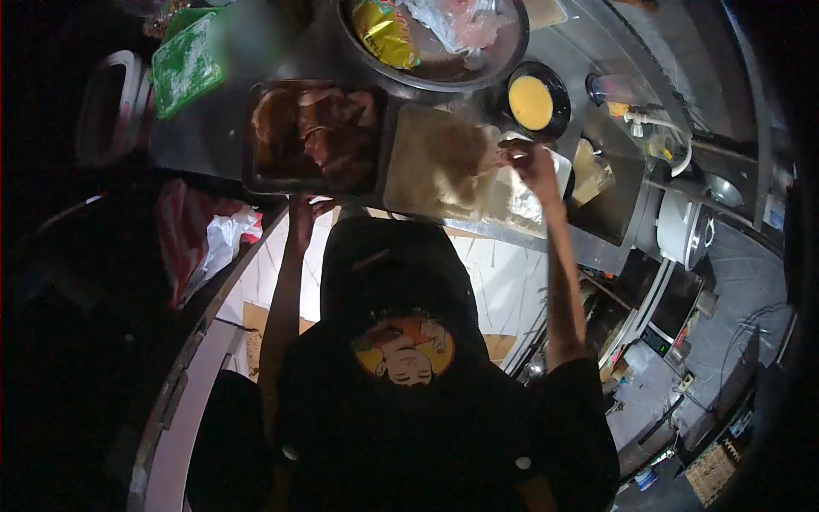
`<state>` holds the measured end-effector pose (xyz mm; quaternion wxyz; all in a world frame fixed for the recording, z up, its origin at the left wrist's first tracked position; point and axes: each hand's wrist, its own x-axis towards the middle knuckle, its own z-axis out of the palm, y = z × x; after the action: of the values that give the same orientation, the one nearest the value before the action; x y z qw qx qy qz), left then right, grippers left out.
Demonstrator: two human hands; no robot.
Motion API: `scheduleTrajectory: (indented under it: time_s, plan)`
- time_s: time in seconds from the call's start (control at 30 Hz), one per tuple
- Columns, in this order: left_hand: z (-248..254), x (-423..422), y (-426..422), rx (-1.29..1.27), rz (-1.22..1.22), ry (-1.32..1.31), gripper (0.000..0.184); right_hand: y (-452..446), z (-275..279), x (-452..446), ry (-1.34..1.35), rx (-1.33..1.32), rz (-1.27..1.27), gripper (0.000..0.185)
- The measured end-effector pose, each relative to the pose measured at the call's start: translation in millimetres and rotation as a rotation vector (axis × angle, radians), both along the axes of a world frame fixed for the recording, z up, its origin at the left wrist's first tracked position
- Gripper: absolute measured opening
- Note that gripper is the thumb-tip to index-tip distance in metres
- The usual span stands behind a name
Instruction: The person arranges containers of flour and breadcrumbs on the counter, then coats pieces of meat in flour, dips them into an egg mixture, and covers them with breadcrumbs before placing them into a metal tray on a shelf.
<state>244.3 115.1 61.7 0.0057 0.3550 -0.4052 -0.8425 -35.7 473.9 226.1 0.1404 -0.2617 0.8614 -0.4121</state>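
Note:
My right hand (531,164) is over the tray of white powder (519,200), near its border with the tray of pale brown crumbs (435,162). Its fingers are bent together; what they hold, if anything, is too small to tell. Just beyond it stands a black bowl of yellow liquid (531,102). My left hand (305,218) is low at the near edge of a black tray (256,183) with raw meat (328,132) in it. The fingers of that hand look apart, with nothing seen in them, and the tray's rim partly hides them.
A large metal bowl (435,84) at the back holds a yellow packet (384,34) and clear plastic bags. On the left are a green-and-white tray (189,64) and a red-and-white bag (200,239). A white pot (678,226) stands right of the counter.

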Motion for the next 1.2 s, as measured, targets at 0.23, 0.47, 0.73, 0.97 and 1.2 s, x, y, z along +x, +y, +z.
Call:
scheduleTrajectory:
  time_s: [0.23,0.47,0.73,0.97,1.2]
  plan:
    - [10,-3,-1,0.015,-0.038,-0.032,0.038,-69,-42,135,-0.057,0.468,-0.143,0.074]
    - [19,-3,3,-0.073,-0.044,0.142,0.038,-86,-88,138,0.057,0.742,-0.311,0.096]
    - [23,-4,3,-0.056,-0.011,0.088,0.037,-79,-32,81,-0.139,0.371,-0.349,0.046]
    - [20,-7,2,-0.015,0.009,0.128,0.038,-139,-65,117,0.246,0.443,0.090,0.066]
    - [9,-2,-1,0.036,-0.028,0.189,0.042,-120,-122,106,0.461,0.540,0.361,0.041]
